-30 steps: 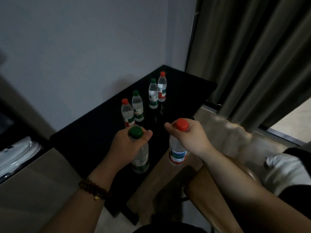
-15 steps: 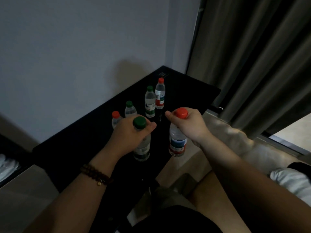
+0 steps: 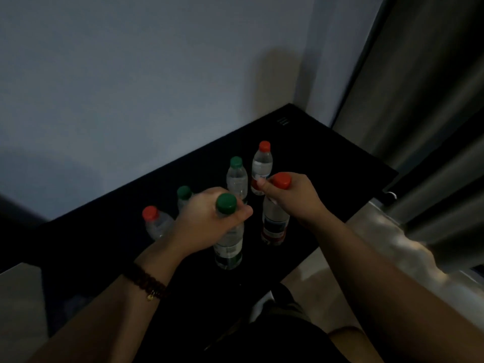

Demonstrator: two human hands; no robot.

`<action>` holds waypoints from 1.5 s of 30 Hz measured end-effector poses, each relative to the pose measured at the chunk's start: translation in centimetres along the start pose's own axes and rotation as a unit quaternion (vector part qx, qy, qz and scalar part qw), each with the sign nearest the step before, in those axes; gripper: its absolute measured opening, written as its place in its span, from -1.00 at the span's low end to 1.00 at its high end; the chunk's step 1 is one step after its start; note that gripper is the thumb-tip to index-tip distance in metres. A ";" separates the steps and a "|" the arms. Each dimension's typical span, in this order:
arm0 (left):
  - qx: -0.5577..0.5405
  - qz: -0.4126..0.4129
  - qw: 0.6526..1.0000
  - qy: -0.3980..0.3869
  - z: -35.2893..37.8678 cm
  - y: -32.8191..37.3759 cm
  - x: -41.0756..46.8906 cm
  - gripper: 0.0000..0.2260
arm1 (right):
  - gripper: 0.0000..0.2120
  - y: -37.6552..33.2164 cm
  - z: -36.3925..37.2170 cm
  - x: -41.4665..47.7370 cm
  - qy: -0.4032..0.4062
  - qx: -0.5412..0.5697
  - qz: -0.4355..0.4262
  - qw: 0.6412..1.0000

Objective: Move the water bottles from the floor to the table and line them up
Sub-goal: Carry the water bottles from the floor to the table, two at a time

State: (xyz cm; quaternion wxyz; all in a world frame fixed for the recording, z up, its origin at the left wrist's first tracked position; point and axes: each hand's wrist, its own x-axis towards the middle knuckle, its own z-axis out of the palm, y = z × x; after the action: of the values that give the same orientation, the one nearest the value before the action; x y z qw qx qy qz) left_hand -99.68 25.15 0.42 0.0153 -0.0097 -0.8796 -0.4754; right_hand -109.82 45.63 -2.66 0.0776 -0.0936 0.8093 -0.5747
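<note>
On the black table (image 3: pixel 327 158) four bottles stand in a row running from 8 o'clock to 2 o'clock, from the near-end bottle (image 3: pixel 157 225) to the far-end bottle (image 3: pixel 262 165). The left hand (image 3: pixel 204 224) is curled round the neck of an upright green-capped bottle (image 3: pixel 229 247), at 4 o'clock from the near-end bottle. The right hand (image 3: pixel 298 197) grips the neck of an upright red-capped bottle (image 3: pixel 275 222), at 6 o'clock from the far-end bottle. Whether either base touches the table I cannot tell. Both held bottles sit on the near side of the row. The left hand is nearer its open 8 o'clock end.
</note>
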 end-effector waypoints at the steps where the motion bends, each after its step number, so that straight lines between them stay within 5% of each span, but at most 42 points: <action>1: -0.001 -0.001 1.000 0.007 0.9 0.0 1.3 -0.73 | -0.55 0.7 -0.9 1.6 -0.015 -0.005 0.008 1.000; 4: 0.011 -0.021 1.000 0.015 3.5 0.7 5.0 -0.73 | -0.72 2.2 -3.9 6.0 -0.055 -0.015 0.020 0.998; 9: 0.004 -0.029 0.999 0.034 7.4 2.5 11.2 -0.81 | -0.72 3.7 -8.9 12.7 -0.090 -0.040 0.017 0.995; 21: 0.159 -0.090 0.982 0.040 14.0 5.2 24.1 -0.65 | -0.75 7.8 -15.4 24.2 -0.143 -0.094 0.004 0.985; 28: 0.131 -0.168 0.972 0.097 14.8 5.1 28.4 -0.80 | -0.76 9.7 -16.7 26.7 -0.178 -0.058 0.021 0.982; 45: 0.077 -0.270 0.954 0.105 17.2 2.1 29.6 -0.67 | -0.90 11.5 -16.2 27.4 -0.259 -0.062 0.045 0.963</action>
State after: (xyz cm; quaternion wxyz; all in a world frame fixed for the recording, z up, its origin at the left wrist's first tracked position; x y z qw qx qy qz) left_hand -129.50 40.78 -6.22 -0.0204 0.2794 -0.8766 -0.3913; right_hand -140.93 57.60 -8.71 0.3046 -0.2072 0.7990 -0.4752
